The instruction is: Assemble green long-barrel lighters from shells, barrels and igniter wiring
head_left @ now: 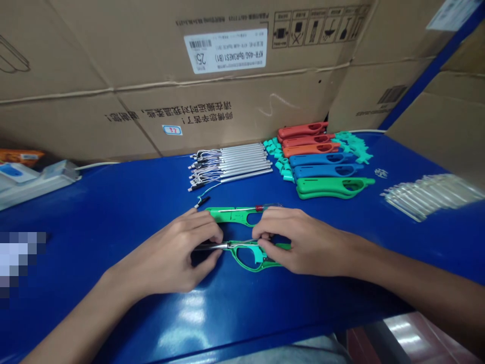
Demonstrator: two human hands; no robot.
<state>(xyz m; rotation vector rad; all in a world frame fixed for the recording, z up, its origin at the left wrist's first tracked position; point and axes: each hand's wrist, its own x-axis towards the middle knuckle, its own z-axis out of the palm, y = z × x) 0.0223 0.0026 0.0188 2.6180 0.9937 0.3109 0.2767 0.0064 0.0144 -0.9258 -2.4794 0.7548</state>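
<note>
Jointly, left hand (178, 255), right hand (301, 242) pinch green shell (248, 257); second shell (232, 215) just behind; metal tubes (237, 164) beyond.

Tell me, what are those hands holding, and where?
A green plastic trigger-shaped shell with a metal tube: the left hand pinches the tube end, the right hand grips the shell beside its loop.

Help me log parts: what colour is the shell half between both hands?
Green; the shell half shows clearest in the head view.
</note>
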